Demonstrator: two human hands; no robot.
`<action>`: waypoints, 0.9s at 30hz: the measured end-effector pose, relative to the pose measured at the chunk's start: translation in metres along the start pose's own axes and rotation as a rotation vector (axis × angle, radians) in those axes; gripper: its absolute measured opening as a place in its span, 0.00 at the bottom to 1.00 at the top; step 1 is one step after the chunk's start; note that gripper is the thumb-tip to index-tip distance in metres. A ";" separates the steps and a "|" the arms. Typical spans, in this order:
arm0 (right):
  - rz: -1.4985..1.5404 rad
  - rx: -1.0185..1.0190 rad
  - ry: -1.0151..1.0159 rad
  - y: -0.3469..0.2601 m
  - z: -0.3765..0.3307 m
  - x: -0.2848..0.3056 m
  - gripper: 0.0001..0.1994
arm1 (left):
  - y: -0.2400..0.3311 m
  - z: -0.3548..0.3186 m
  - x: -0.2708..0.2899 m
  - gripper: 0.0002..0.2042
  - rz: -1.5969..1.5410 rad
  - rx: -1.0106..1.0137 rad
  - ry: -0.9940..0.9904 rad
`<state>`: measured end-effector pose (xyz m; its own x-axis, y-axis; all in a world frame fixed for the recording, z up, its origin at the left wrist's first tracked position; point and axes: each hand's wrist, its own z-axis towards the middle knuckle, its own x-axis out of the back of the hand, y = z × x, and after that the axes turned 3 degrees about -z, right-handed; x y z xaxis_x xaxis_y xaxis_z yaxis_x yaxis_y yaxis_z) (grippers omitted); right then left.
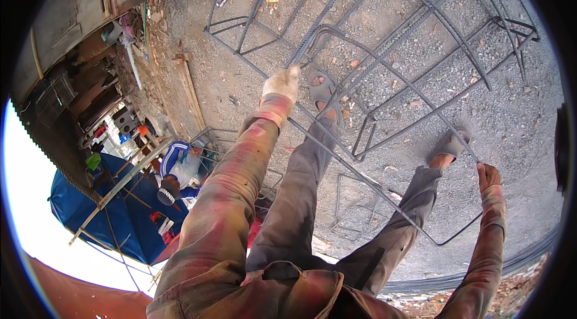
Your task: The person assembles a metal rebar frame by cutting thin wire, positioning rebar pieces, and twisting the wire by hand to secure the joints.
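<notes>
My left hand [281,86], in a pale work glove, is closed around steel rebar at the near side of a rebar cage [415,15]. The cage is made of long ribbed bars and bent rectangular ties. At the right, my bare right hand [489,177] pinches the side of a large bent rebar stirrup [393,203]. This stirrup slants across the cage, and one bent corner comes down in front of my legs. Part of its right side is hidden behind my right hand. My sandalled feet stand apart on the gravel, among the bars.
Smaller bent stirrups [360,206] lie on the gravel [529,115] near my legs. Long bars [415,286] lie behind me. At the left, a person [178,166] in blue and white bends beside a blue umbrella [120,223]. Timber planks [189,92] and a shed stand beyond.
</notes>
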<state>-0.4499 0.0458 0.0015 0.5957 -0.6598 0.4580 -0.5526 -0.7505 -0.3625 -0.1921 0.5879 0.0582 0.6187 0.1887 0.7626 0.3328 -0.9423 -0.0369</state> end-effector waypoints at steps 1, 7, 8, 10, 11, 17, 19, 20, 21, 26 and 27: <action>0.017 0.013 -0.002 0.014 -0.001 -0.002 0.26 | 0.001 -0.006 -0.001 0.29 -0.047 -0.048 0.039; -0.043 0.049 0.014 -0.009 0.013 -0.010 0.24 | -0.008 0.010 0.020 0.29 -0.027 -0.109 0.096; -0.039 0.055 0.016 -0.024 0.024 -0.008 0.24 | -0.017 0.018 0.027 0.29 -0.024 -0.108 0.102; 0.034 0.087 0.043 -0.059 0.045 -0.007 0.24 | -0.038 0.040 0.045 0.27 0.019 -0.003 0.180; 0.041 0.090 0.048 -0.067 0.054 -0.008 0.24 | -0.044 0.055 0.055 0.27 0.023 -0.008 0.187; 0.364 0.133 -0.048 -0.055 0.066 -0.037 0.23 | -0.037 0.093 0.100 0.28 0.141 0.065 0.143; 0.300 0.102 -0.022 -0.072 0.060 -0.031 0.23 | -0.043 0.093 0.098 0.28 0.133 0.034 0.173; 0.236 0.068 0.005 -0.077 0.060 -0.030 0.23 | -0.047 0.095 0.097 0.28 0.125 0.002 0.200; 0.192 0.051 -0.026 -0.077 0.064 -0.026 0.24 | -0.052 0.100 0.094 0.28 0.121 -0.004 0.200; 0.105 0.056 -0.029 -0.090 0.065 -0.019 0.23 | -0.070 0.111 0.074 0.28 0.031 0.061 0.242; 0.103 0.049 -0.017 -0.092 0.060 -0.016 0.23 | -0.065 0.108 0.072 0.28 0.026 0.062 0.231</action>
<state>-0.3730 0.1231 -0.0211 0.5473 -0.7337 0.4027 -0.5825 -0.6794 -0.4463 -0.0926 0.6930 0.0460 0.4511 0.0893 0.8880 0.3661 -0.9259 -0.0929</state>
